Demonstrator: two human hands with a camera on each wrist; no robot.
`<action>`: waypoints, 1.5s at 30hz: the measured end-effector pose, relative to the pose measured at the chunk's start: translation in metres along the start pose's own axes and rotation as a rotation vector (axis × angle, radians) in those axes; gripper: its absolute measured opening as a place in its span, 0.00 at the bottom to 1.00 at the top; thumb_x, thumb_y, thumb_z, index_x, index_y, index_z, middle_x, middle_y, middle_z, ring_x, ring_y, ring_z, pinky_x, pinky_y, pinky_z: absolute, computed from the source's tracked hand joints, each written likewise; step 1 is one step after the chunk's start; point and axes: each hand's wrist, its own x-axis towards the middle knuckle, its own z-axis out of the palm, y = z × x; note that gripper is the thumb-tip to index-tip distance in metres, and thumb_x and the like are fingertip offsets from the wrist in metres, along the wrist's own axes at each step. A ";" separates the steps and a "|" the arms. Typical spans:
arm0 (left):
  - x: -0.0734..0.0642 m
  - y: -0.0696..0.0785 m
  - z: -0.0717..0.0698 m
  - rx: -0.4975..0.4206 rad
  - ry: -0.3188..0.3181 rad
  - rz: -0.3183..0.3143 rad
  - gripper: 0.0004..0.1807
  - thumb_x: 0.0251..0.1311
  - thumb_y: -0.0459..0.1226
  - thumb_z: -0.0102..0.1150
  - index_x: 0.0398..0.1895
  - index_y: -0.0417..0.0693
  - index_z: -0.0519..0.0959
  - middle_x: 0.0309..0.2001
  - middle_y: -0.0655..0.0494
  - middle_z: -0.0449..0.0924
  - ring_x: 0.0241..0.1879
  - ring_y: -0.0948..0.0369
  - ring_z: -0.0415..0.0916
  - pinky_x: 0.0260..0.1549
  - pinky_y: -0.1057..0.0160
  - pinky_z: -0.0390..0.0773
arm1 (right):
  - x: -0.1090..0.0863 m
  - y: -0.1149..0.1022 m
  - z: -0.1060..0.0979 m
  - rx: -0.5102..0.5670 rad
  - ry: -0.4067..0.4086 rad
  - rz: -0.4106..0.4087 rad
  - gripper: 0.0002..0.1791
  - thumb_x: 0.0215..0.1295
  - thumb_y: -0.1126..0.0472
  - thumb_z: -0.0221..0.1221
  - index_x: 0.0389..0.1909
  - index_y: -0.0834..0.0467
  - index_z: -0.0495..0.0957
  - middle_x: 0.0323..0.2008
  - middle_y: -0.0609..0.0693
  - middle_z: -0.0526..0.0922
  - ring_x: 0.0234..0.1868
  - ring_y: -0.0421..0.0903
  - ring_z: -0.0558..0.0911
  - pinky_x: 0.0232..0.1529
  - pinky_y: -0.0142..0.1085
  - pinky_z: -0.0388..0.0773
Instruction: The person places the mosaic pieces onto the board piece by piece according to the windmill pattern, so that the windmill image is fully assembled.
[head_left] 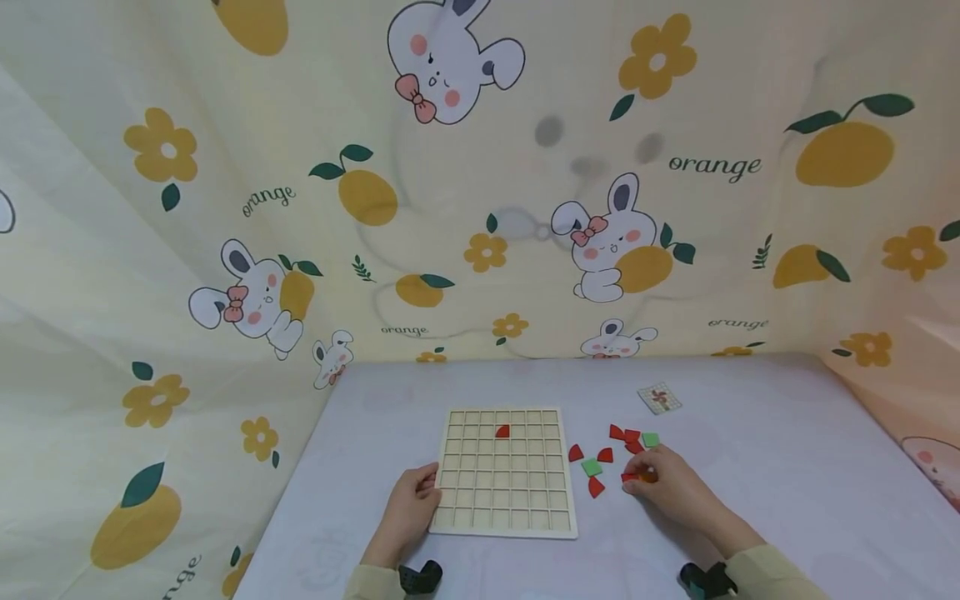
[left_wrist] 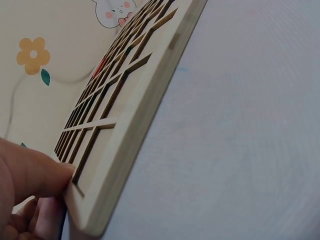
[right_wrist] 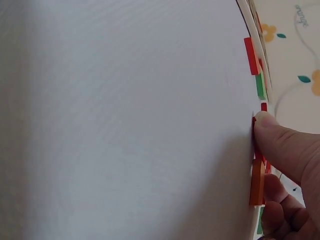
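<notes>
A square cream grid board (head_left: pixel 503 533) lies on the table, with one red quarter-round tile (head_left: pixel 503 432) in an upper cell. My left hand (head_left: pixel 410 508) grips the board's left edge; in the left wrist view the thumb (left_wrist: pixel 50 175) lies on its rim. To the right of the board, my right hand (head_left: pixel 675 492) pinches a red tile (head_left: pixel 628 477) low over the table, its exact shape partly covered by the fingers. Beside that tile, close to the curled fingers, is an orange piece (right_wrist: pixel 257 182).
Several loose red tiles (head_left: pixel 596 487) and green square tiles (head_left: pixel 592 467) lie between the board and the right hand and just beyond it. A small printed card (head_left: pixel 660 398) is farther back on the right. Behind the table hangs a patterned cloth (head_left: pixel 480 183).
</notes>
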 end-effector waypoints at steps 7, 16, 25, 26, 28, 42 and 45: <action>0.000 0.002 0.001 0.006 0.006 -0.010 0.25 0.59 0.26 0.56 0.62 0.36 0.72 0.47 0.50 0.72 0.46 0.58 0.71 0.48 0.56 0.75 | 0.002 -0.001 0.001 -0.001 0.000 -0.022 0.14 0.49 0.54 0.73 0.35 0.52 0.81 0.32 0.46 0.76 0.37 0.46 0.73 0.40 0.40 0.79; -0.003 0.002 0.003 0.016 0.014 -0.025 0.25 0.59 0.27 0.56 0.62 0.37 0.72 0.46 0.51 0.72 0.45 0.57 0.70 0.48 0.55 0.75 | 0.001 -0.003 0.002 -0.017 0.001 -0.064 0.14 0.50 0.58 0.72 0.38 0.51 0.82 0.31 0.44 0.77 0.36 0.44 0.73 0.40 0.38 0.79; -0.004 0.004 0.002 0.008 0.013 -0.024 0.25 0.59 0.27 0.56 0.62 0.37 0.72 0.46 0.51 0.72 0.45 0.57 0.70 0.47 0.55 0.74 | -0.002 -0.009 -0.004 -0.069 -0.050 -0.062 0.09 0.52 0.60 0.71 0.31 0.48 0.80 0.28 0.44 0.74 0.34 0.45 0.72 0.39 0.40 0.76; -0.004 0.004 0.002 0.011 0.014 -0.023 0.25 0.59 0.27 0.56 0.62 0.37 0.72 0.46 0.51 0.72 0.44 0.57 0.70 0.47 0.55 0.74 | -0.002 -0.011 -0.006 -0.068 -0.058 -0.055 0.09 0.53 0.60 0.70 0.30 0.48 0.79 0.27 0.44 0.74 0.34 0.45 0.72 0.39 0.39 0.76; -0.003 0.004 0.002 0.014 0.017 -0.021 0.25 0.58 0.27 0.56 0.62 0.37 0.72 0.46 0.51 0.72 0.44 0.57 0.70 0.47 0.55 0.74 | -0.003 -0.014 -0.008 -0.062 -0.066 -0.047 0.08 0.54 0.60 0.69 0.30 0.49 0.78 0.27 0.44 0.74 0.32 0.45 0.72 0.37 0.38 0.76; -0.002 0.002 -0.001 0.007 0.013 0.007 0.25 0.58 0.26 0.57 0.61 0.37 0.73 0.46 0.51 0.73 0.45 0.58 0.71 0.46 0.57 0.75 | 0.026 -0.072 0.026 0.311 0.030 0.003 0.11 0.60 0.49 0.65 0.36 0.50 0.78 0.30 0.48 0.77 0.30 0.46 0.73 0.24 0.35 0.71; -0.002 0.002 0.000 0.001 0.016 -0.001 0.25 0.58 0.26 0.57 0.61 0.38 0.73 0.46 0.51 0.73 0.44 0.58 0.71 0.45 0.57 0.75 | 0.029 -0.085 0.037 0.344 0.032 -0.012 0.11 0.61 0.50 0.64 0.37 0.50 0.77 0.31 0.48 0.76 0.32 0.46 0.73 0.25 0.35 0.71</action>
